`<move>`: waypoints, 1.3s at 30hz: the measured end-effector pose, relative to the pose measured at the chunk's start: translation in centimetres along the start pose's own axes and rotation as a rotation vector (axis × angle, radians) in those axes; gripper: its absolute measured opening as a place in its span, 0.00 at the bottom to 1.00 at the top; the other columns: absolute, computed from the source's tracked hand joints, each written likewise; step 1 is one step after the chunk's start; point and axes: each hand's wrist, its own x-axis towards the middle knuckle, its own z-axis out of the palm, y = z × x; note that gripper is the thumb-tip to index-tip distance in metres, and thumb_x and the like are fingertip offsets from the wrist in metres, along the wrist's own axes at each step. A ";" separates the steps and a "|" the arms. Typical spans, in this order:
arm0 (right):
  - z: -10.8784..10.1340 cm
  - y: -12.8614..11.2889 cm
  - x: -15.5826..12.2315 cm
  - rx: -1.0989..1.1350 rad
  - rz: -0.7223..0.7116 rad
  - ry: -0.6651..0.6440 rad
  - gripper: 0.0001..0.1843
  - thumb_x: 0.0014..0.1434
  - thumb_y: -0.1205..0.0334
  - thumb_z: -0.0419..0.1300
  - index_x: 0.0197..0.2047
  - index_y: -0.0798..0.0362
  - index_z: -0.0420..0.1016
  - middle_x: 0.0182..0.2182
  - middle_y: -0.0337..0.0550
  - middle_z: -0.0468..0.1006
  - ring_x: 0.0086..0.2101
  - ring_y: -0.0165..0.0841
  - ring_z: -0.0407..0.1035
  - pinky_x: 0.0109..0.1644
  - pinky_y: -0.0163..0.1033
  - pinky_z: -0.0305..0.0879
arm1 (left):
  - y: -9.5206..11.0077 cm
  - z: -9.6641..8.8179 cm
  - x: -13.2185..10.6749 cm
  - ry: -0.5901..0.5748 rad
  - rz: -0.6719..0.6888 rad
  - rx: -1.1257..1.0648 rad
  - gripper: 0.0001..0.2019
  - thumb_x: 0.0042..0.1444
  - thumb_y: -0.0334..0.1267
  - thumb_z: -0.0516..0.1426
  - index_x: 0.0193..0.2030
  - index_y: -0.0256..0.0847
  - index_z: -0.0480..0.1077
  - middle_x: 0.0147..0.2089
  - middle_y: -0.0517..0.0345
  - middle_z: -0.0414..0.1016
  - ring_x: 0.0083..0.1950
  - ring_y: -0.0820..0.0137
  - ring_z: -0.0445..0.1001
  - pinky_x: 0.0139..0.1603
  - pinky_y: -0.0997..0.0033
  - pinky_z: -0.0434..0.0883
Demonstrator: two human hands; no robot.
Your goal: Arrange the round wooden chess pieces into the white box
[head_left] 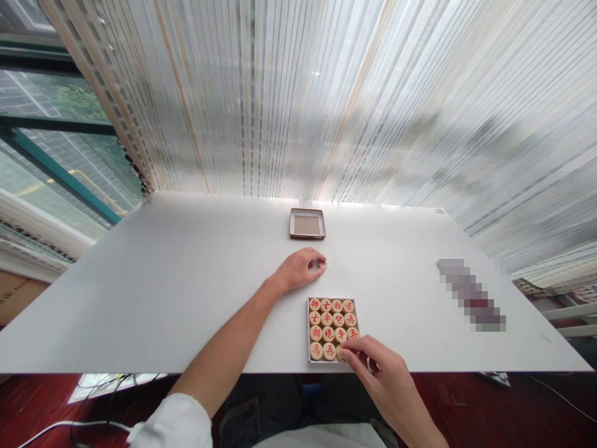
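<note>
A square white box point(308, 330) sits near the table's front edge, filled with round wooden Chinese chess pieces point(328, 334) in rows, their red characters facing up. My right hand point(380, 367) reaches over the box's near right corner, thumb and fingers closed on a chess piece point(340, 352) in the front row; the fingers partly cover it and hide the corner. Beyond the box, my left hand point(302, 269) rests low over the table with thumb and forefinger pinched on a single chess piece point(323, 264), which also shows a reddish mark.
A shallow dark-rimmed box lid point(308, 236) lies farther back on the white table point(186, 267). To the right is a long pixelated object point(471, 295). Striped string curtains point(298, 112) hang along the table's far edge. A window stands at the left, and cables lie on the floor.
</note>
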 end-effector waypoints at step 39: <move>-4.2 3.3 20.7 -0.096 -0.210 0.066 0.16 0.63 0.50 0.57 0.40 0.52 0.79 0.30 0.42 0.81 0.30 0.34 0.71 0.36 0.38 0.68 | -0.6 -1.1 -0.3 0.015 -0.014 0.009 0.15 0.55 0.33 0.60 0.50 0.41 0.75 0.42 0.55 0.76 0.39 0.69 0.73 0.44 0.68 0.73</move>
